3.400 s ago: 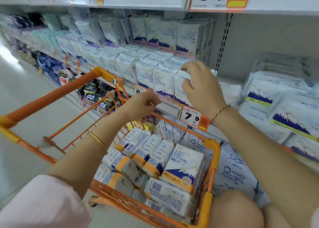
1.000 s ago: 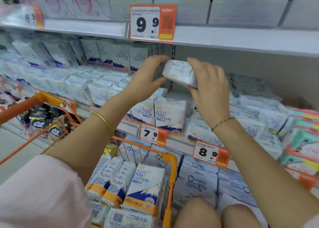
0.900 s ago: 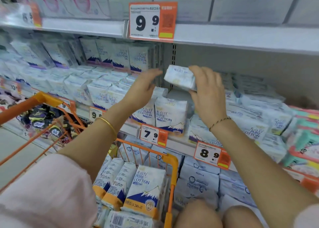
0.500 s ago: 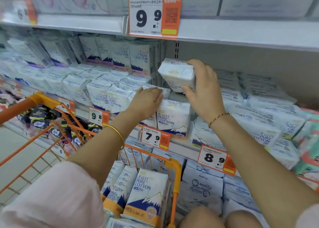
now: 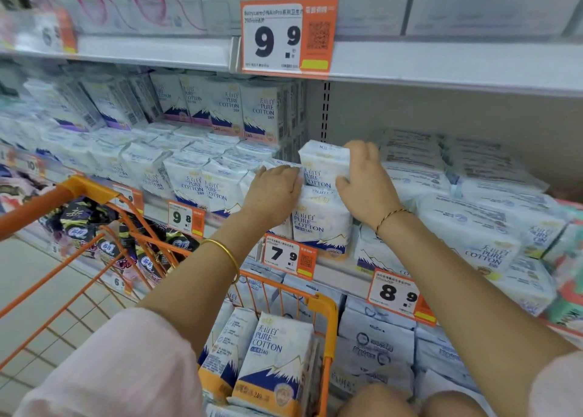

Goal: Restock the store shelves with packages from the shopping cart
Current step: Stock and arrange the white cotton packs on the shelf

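A white and blue Pure Cotton package (image 5: 323, 164) sits on top of another package (image 5: 321, 224) at the front of the middle shelf (image 5: 340, 273). My right hand (image 5: 367, 183) grips the upper package from its right side. Flat on the packages just left of it lies my left hand (image 5: 274, 192), fingers touching the upper package's left edge. The orange shopping cart (image 5: 323, 306) stands below, holding several packages with yellow bands (image 5: 274, 363).
Rows of similar packages (image 5: 189, 176) fill the shelf to the left, flat stacks (image 5: 467, 189) to the right. Behind the held package is an open gap by the back wall (image 5: 410, 113). Price tags (image 5: 288, 257) line the edge. An upper shelf (image 5: 157, 52) overhangs.
My right hand lowered the package onto the front stack. My left hand let go of it, dropped to the shelf packages, then slid up against it.
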